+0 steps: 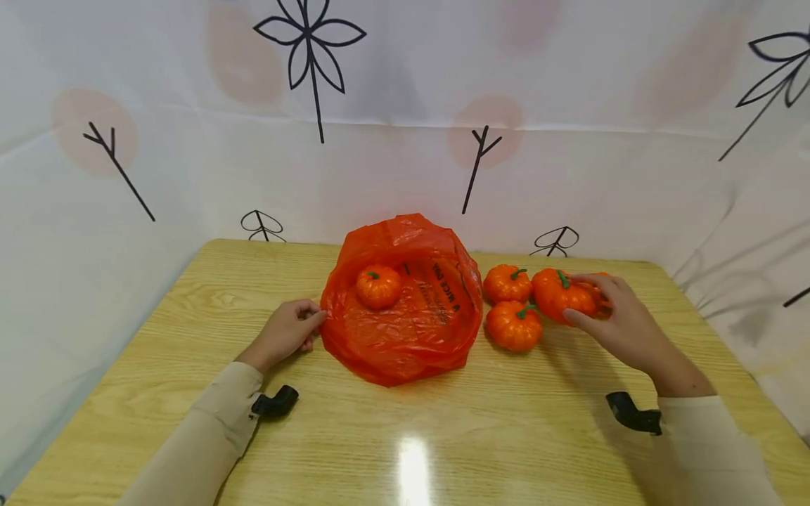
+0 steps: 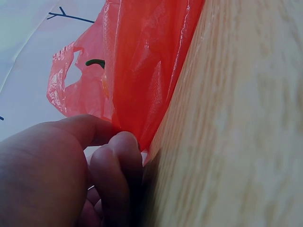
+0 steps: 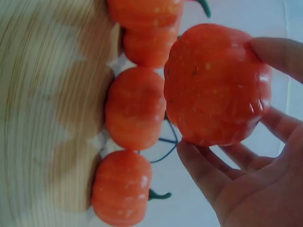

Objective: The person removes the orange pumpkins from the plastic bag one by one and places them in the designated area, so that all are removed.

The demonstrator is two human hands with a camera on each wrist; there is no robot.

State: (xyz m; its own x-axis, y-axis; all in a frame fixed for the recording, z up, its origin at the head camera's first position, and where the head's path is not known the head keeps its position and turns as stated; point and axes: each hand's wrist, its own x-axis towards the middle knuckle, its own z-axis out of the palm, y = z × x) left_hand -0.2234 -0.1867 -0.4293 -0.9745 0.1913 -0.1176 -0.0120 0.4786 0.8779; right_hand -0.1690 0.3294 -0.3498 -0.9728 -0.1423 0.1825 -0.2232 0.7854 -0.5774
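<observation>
A red plastic bag [image 1: 405, 358] lies spread open on the table, with one small orange toy pumpkin [image 1: 378, 287] inside. My left hand [image 1: 286, 332] pinches the left side of the bag between thumb and fingers; the left wrist view shows the bag film [image 2: 147, 71] at the fingertips, close to the tabletop. On the right, my right hand [image 1: 623, 323] grips another pumpkin [image 3: 218, 85] by its sides. That pumpkin is raised off the table, its green stem up in the head view. Two pumpkins, one at the back [image 1: 506, 284] and one in front [image 1: 514, 327], sit against the bag's right side.
More pumpkins [image 3: 123, 189] stand in a row on the wooden table [image 1: 342, 443] beyond the right hand, partly hidden by it in the head view. A white patterned cloth [image 1: 392, 169] hangs behind the table. Black wrist mounts [image 1: 275, 403] stick out from both sleeves.
</observation>
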